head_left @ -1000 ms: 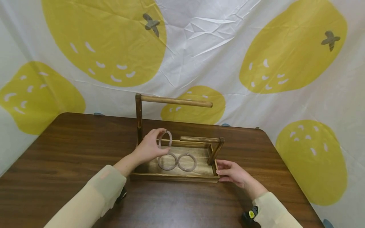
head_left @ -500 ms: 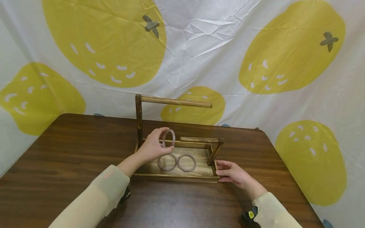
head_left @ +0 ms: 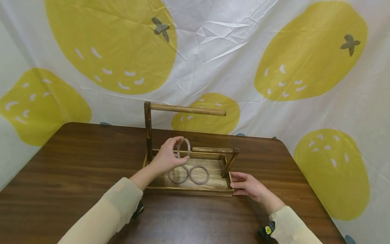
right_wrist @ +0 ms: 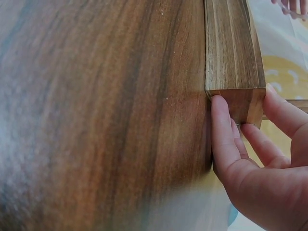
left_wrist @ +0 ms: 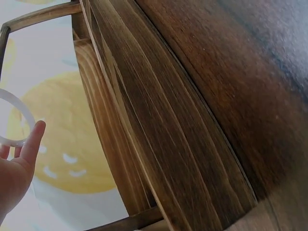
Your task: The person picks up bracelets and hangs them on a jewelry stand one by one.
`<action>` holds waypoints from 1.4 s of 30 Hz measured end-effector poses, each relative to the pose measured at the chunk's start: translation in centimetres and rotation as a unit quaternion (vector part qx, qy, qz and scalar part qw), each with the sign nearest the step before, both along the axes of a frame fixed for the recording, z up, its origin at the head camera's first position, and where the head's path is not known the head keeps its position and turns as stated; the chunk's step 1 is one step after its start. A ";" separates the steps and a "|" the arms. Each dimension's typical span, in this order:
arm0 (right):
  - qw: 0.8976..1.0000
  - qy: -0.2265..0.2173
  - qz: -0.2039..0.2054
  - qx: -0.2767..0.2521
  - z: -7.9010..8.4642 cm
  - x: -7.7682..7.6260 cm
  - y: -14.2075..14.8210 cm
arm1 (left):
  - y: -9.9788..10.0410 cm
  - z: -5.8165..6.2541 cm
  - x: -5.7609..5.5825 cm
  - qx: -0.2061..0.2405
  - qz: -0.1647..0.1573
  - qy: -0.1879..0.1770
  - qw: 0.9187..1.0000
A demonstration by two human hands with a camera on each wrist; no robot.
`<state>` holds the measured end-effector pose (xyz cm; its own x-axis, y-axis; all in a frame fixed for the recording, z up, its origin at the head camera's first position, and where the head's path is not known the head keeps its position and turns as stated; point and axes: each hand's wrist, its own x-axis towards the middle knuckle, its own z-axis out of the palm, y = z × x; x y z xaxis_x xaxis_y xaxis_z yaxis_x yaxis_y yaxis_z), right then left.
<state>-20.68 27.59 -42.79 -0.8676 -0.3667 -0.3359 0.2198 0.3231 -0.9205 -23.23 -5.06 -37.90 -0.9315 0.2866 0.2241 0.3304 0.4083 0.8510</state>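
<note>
My left hand (head_left: pixel 167 156) pinches a pale translucent bangle (head_left: pixel 189 148) between thumb and fingers, raised above a wooden tray stand (head_left: pixel 189 192). In the left wrist view the same bangle (left_wrist: pixel 28 109) stands upright at the thumb tip. Two similar bangles lie flat side by side on the tray floor: a left bangle (head_left: pixel 179 183), partly behind the hand, and a right bangle (head_left: pixel 208 175). My right hand (head_left: pixel 248 186) holds the tray's right end. In the right wrist view its thumb touches the rim while the fingers lie against the end wall (right_wrist: pixel 230 103).
A tall post at the tray's left carries a long upper bar (head_left: pixel 189 109), pointing right. A shorter lower bar (head_left: pixel 213 149) extends left from the right post (head_left: pixel 230 163). The brown wooden table (head_left: pixel 91 159) lies beneath, with a lemon-print cloth (head_left: pixel 213 57) behind.
My left hand has moved slightly to the right with the bangle, closer to the lower bar's free end. The right hand stays at the tray's end, and both lying bangles keep their places.
</note>
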 end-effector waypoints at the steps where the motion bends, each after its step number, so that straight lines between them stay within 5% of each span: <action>1: 1.000 0.000 0.000 -0.001 0.0 0.0 0.0 | 0.1 0.0 0.0 0.001 0.002 -0.002 1.000; 42: 1.000 -0.003 0.001 -0.013 -0.1 -0.1 0.1 | 3.3 -1.0 -0.3 0.091 -0.001 -0.020 0.996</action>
<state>-20.78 27.70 -42.93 -0.8651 -0.3774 -0.3305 0.2241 0.2986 -0.9277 -23.54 -1.80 -38.93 -0.9403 0.2463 0.2350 0.2950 0.2451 0.9235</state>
